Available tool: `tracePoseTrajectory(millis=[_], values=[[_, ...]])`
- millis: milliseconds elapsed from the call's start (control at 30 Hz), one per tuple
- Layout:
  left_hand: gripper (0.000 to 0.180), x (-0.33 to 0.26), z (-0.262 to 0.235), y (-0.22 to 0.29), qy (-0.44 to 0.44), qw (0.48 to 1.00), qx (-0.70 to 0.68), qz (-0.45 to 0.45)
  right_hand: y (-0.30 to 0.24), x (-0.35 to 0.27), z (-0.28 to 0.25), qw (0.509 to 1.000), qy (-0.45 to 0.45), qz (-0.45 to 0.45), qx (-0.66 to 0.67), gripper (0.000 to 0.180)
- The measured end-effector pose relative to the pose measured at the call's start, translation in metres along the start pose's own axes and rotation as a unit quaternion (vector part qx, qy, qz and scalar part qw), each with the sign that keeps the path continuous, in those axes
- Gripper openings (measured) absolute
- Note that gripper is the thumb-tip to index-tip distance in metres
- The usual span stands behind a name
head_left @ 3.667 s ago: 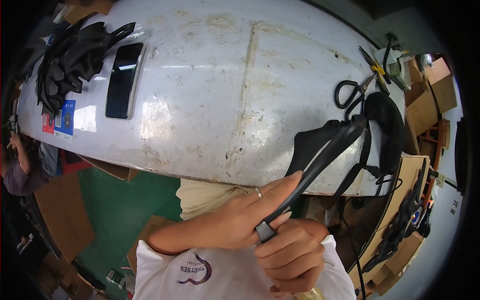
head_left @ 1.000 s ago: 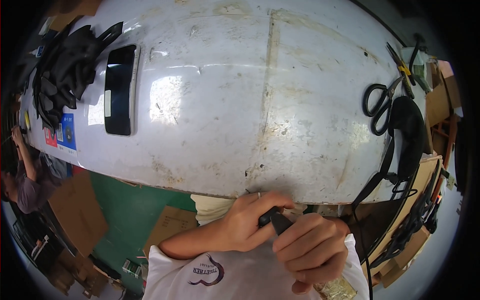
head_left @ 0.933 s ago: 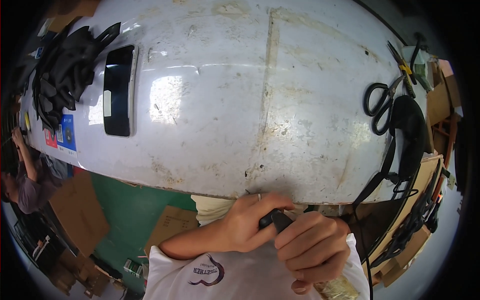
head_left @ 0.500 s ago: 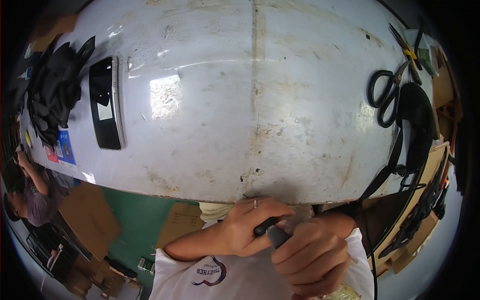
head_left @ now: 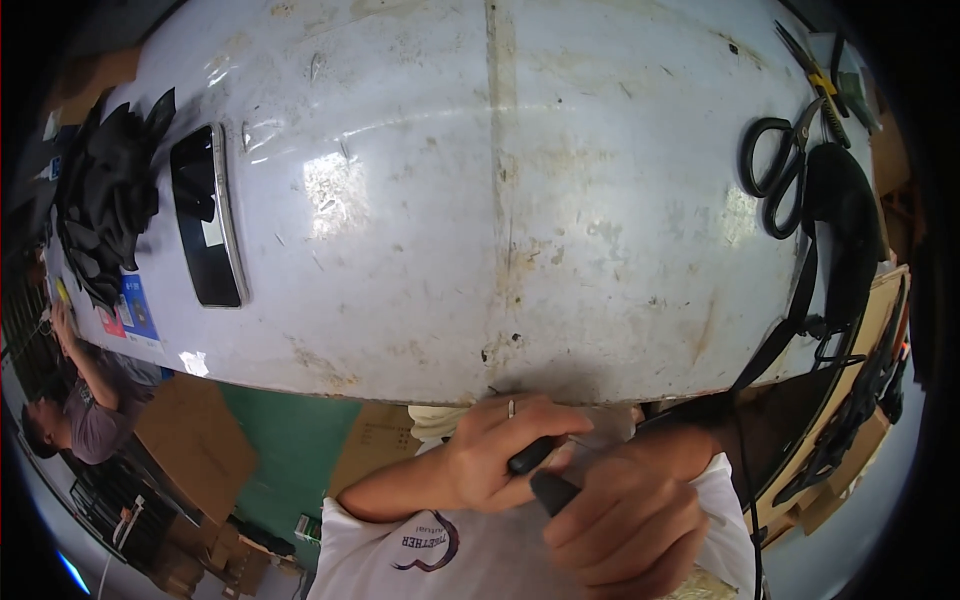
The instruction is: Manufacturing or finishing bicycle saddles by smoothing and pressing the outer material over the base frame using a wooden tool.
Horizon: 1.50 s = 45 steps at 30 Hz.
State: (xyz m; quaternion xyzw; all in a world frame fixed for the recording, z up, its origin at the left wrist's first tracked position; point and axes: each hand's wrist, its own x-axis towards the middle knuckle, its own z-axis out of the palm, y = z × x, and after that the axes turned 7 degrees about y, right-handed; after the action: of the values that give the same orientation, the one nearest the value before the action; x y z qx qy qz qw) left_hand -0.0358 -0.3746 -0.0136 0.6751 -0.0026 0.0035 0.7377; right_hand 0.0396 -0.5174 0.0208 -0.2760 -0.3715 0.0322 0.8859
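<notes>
Left hand [head_left: 505,450]: curled round black part [head_left: 533,455], by table's [head_left: 400,240] near edge. Right hand [head_left: 630,520]: fisted round dark-grey piece [head_left: 553,493], just beside. Smartphone [head_left: 205,245]: left. Scissors [head_left: 785,175]: far right.

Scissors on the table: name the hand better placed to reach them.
Probably the right hand: the scissors lie on its side of the table; the left hand is farther off.

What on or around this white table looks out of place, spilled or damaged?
The glossy white tabletop looks worn: brownish stains blotch its near side, and a dirty tan streak runs down its middle. Nothing looks spilled. The black rounded piece in the left hand is partly hidden, so I can't judge it.
</notes>
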Motion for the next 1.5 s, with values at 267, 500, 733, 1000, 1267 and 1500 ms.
tracePoseTrajectory(millis=[267,500,733,1000,1267,1500], values=[[0.018,0.004,-0.002,0.001,-0.003,1.0,-0.002,0.006,0.0,-0.003,-0.003,0.995,-0.005,-0.027,-0.098,0.024],[0.04,-0.002,-0.007,-0.006,-0.007,1.0,-0.015,0.026,0.007,-0.023,0.005,0.938,0.315,0.071,0.122,0.028],[0.022,-0.001,-0.011,-0.005,-0.018,0.999,-0.016,0.027,0.009,-0.019,-0.017,0.999,-0.008,0.003,0.047,0.017],[0.025,0.0,-0.003,-0.003,0.018,1.0,-0.009,0.018,0.015,-0.013,0.005,0.994,0.067,-0.076,-0.028,0.027],[0.031,-0.001,0.003,0.0,0.059,0.998,0.029,-0.005,0.01,-0.006,-0.001,0.997,-0.028,0.004,-0.07,0.028],[0.032,0.003,-0.015,0.0,0.004,0.997,-0.07,-0.023,-0.019,-0.033,-0.019,0.998,0.034,-0.057,-0.011,0.027]])
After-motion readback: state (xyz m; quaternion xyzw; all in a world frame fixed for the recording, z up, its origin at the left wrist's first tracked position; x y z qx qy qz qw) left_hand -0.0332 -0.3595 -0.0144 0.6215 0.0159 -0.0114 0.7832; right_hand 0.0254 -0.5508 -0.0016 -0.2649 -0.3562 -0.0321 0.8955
